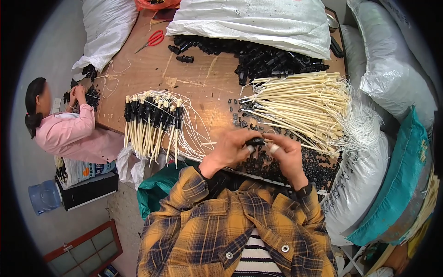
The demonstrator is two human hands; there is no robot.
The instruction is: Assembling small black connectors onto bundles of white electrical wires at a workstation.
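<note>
My left hand is closed around a black plastic fitting at the table's front edge. A short piece of cream rod sticks out to the left of this hand. My right hand has its fingers pinched together at the fitting's right end; whatever lies between them is too small to make out. White wrapping covers one of its fingers. To the left lies a bundle of cream rods topped with black fittings, white cords trailing from it. Beyond my right hand is a heap of bare cream rods with white cords.
Small dark pieces are scattered beneath my hands. Black fittings spill from a white sack at the back. Red-handled scissors lie far left. Full sacks crowd the right. A person in pink works at the left edge.
</note>
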